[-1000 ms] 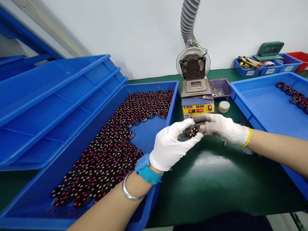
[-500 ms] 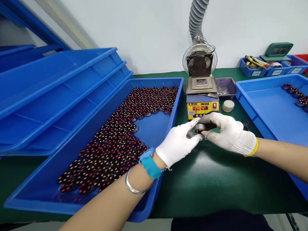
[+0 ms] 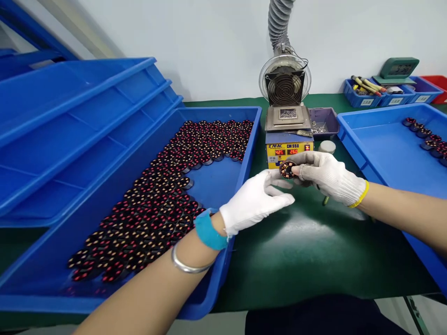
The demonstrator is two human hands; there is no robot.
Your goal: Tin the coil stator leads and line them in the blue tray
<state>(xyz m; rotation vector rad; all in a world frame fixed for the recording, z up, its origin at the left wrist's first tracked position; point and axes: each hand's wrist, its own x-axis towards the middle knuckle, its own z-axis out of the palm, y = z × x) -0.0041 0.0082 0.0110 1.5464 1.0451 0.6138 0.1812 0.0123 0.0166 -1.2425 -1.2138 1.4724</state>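
Note:
My right hand (image 3: 328, 177), in a white knit glove with a yellow cuff, pinches a small round motor stator (image 3: 287, 170) between thumb and fingers. The stator is tilted, so its dark face with a ring of copper coils turns toward me. Just left of it is my left hand (image 3: 258, 200), also gloved in white, its fingers apart and nothing gripped in it. Whether its fingertips touch the stator's edge I cannot tell. Behind both hands stands a yellow-fronted solder pot (image 3: 289, 151) with red digits. A thin greenish thing (image 3: 326, 200) shows below my right hand; its kind is unclear.
On the left, a blue tray (image 3: 223, 181) holds many similar stators, with stacked blue trays (image 3: 87, 116) beside it. Another blue tray (image 3: 380, 139) at right has several stators. A grey bin (image 3: 324, 123), a round white container (image 3: 327, 147) and small blue boxes (image 3: 366, 100) stand farther back.
My left hand has let go of the stator and opened. The stator now rests in my right hand alone, its coil face turned toward me. The view has shifted slightly.

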